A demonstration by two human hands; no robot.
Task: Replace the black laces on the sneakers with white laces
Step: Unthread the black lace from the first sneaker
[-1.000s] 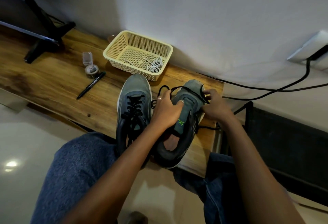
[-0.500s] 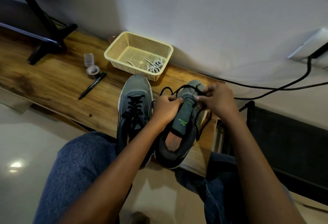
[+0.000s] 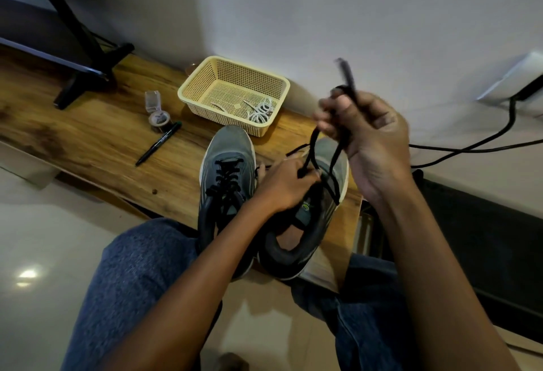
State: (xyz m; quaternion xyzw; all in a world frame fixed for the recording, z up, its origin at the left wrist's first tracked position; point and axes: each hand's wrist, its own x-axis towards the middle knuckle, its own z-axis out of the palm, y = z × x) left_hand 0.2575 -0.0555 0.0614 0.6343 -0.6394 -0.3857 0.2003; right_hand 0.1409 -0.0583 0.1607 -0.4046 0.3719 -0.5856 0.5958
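The right sneaker [image 3: 329,165] points its toe to 12 o'clock. The right hand [image 3: 370,130] has lifted, pinching the black lace [image 3: 338,153]; the left hand [image 3: 285,185] grips the sneaker's tongue.

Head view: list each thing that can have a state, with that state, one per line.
Left grey sneaker: laced in black, on the wooden bench.
Right grey sneaker: black lace partly pulled out.
Right hand: raised, grips the lace.
Left hand: holds the right sneaker.
Cream plastic basket: open, holds white laces.
Black pen: lying flat.
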